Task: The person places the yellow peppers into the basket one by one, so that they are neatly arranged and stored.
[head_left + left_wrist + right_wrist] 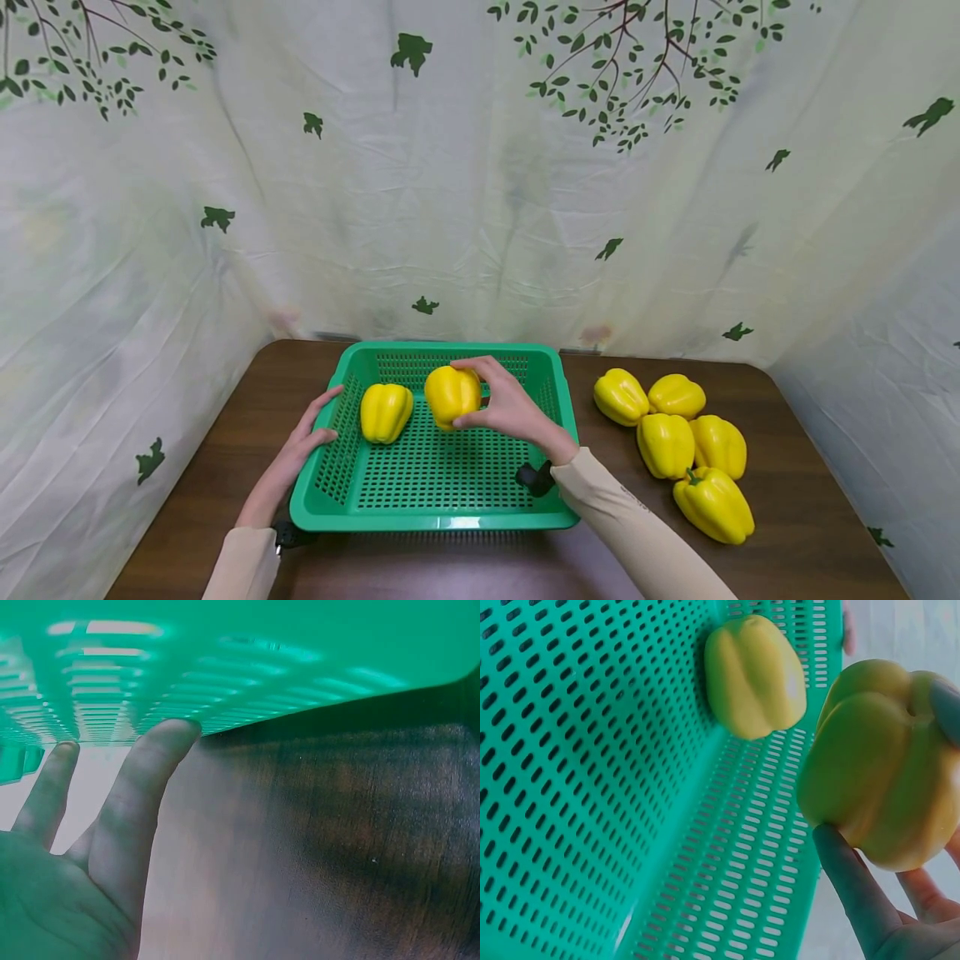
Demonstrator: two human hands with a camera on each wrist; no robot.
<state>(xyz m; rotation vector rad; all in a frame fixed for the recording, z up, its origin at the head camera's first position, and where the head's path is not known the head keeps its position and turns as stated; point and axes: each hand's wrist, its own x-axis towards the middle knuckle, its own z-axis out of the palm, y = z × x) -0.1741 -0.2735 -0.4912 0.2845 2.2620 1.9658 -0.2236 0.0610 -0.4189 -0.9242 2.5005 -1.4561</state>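
My right hand (506, 406) grips a yellow bell pepper (452, 396) over the green plastic basket (435, 522). Thumb and fingers sit on opposite sides of that pepper (885, 765) in the right wrist view. A second bell pepper (386, 413) lies on the basket floor toward the left, close to the side wall. At the basket's left side is my left hand (300, 446), its fingers extended against the outside. Seen from the left wrist, the fingertips (176, 731) touch the slotted wall just under the rim.
Several more yellow bell peppers (665, 446) are grouped on the brown wooden table (810, 533) right of the basket. A pale curtain (480, 208) with leaf prints hangs behind the table and along both sides.
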